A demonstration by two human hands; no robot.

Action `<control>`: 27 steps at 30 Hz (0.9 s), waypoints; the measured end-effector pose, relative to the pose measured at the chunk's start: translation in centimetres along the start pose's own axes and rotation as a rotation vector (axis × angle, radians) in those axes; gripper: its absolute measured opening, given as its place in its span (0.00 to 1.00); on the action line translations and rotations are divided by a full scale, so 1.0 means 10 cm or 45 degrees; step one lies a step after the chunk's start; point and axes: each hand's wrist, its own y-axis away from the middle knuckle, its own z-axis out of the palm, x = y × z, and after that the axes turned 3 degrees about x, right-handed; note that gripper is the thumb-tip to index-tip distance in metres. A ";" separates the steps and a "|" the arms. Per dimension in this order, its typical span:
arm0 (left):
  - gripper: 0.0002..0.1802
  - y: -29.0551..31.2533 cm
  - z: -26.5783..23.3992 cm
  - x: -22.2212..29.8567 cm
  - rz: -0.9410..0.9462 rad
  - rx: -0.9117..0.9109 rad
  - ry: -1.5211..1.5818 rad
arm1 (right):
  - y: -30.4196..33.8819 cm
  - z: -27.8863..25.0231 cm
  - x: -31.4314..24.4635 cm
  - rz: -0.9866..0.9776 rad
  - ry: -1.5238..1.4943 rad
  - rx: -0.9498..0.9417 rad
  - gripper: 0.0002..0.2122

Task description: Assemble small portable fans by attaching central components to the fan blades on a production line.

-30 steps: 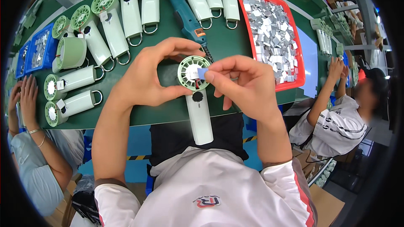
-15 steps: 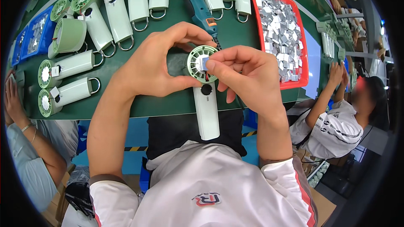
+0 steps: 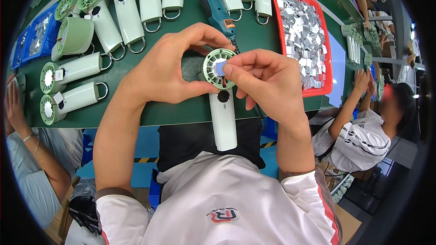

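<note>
My left hand [image 3: 170, 66] curls around the round slotted head of a pale green handheld fan [image 3: 223, 124], thumb on the near side and fingers on the far side. The fan's handle points toward me, past the table edge. Between the thumb and forefinger of my right hand [image 3: 268, 79] is a small blue square pad [image 3: 220, 68], held over the white middle of the head. Red and dark wires [image 3: 224, 81] show just below the pad. Whether the pad touches the white surface, I cannot tell.
Several similar fans [image 3: 106, 29] lie to the left and along the back. A teal power tool [image 3: 217, 7] lies beyond my hands. At right is a red tray [image 3: 328, 70] of small silver-white squares; blue bins [image 3: 53, 29] stand far left. Co-workers [image 3: 363, 140] sit on both sides.
The blue pad has turned slightly, so more of its blue face shows over the fan head. Both hands keep nearly the same places.
</note>
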 end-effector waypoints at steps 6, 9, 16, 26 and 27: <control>0.37 0.02 -0.01 0.02 -0.002 -0.001 0.006 | 0.00 0.00 0.02 -0.026 -0.012 0.016 0.08; 0.34 0.01 0.01 -0.02 0.010 0.006 0.039 | 0.00 -0.01 0.04 -0.027 -0.001 0.034 0.09; 0.30 0.02 0.00 -0.02 0.047 0.004 0.007 | 0.01 0.01 0.05 -0.047 0.014 0.047 0.09; 0.27 0.01 -0.02 0.02 0.049 -0.004 -0.065 | 0.00 -0.01 0.10 -0.082 0.007 0.042 0.08; 0.26 0.01 -0.01 0.02 0.058 0.000 -0.066 | 0.01 -0.01 0.10 -0.081 0.007 0.043 0.08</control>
